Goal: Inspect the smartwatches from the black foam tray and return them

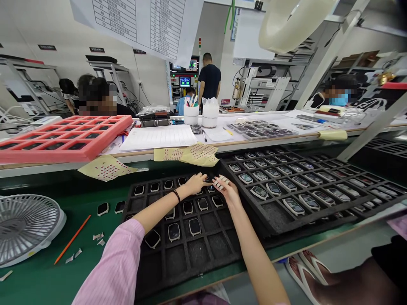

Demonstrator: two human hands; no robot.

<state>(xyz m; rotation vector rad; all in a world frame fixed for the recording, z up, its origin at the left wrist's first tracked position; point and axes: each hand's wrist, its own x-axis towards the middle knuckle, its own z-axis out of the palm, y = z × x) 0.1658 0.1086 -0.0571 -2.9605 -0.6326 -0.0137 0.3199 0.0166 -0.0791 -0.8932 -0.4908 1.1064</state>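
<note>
Two bare hands: left hand (195,183) loosely curled, right hand (226,190) half open, over the far part of a black foam tray (199,254); whether either grips anything cannot be told. Watch cases (174,232) sit one per cell, kept apart; a fuller tray (271,216) lies right.

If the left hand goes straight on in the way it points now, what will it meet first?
Most likely the right hand, which lies just ahead of the left hand, though the depth between them is hard to judge from this view.
</note>
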